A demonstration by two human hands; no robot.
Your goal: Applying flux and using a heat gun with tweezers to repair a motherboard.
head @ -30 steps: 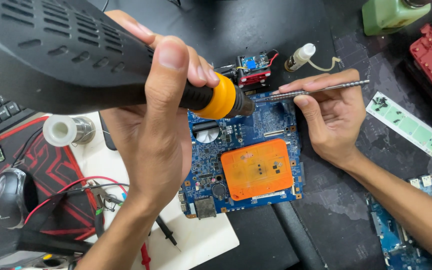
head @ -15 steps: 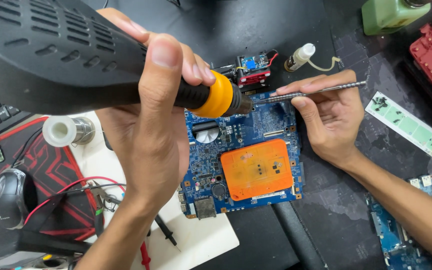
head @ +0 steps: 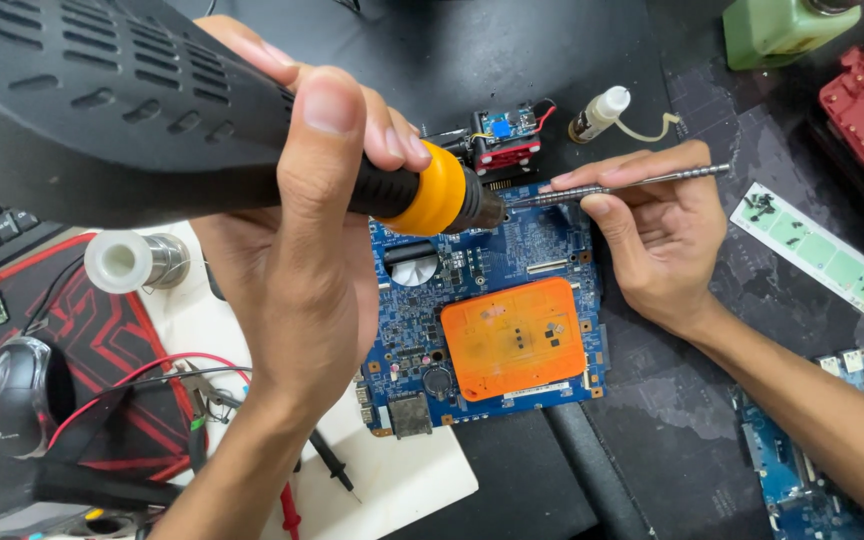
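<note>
Item: blue circuit board (head: 482, 290), lying flat at the middle of the dark work mat (head: 712, 400), its near edge resting over a white sheet (head: 402, 480). An orange square pad (head: 514, 338) covers its near-right portion; the rest of the board's parts sit in place and bare.

Tool one: hot-air handpiece (head: 152, 110), black body with orange collar, held in your left hand (head: 302, 250), fingers wrapped tight around the neck. Its nozzle points at the board's far edge, just above it.

Tool two: slim metal tweezers (head: 612, 187), pinched closed in the fingers of your right hand (head: 652, 240). Their tip meets the far edge of the board right at the nozzle mouth. Whether the tip grips a part cannot be told.

Progress, as judged: heating at the far edge is in hand; nothing has been lifted clear of the board, and the orange pad remains on.

Around: a small red-and-black module (head: 497, 140) just beyond the board; a small white-capped bottle (head: 597, 113) to its right; a solder spool (head: 137, 262) at left; red and black probe leads (head: 202, 390) near left.
</note>
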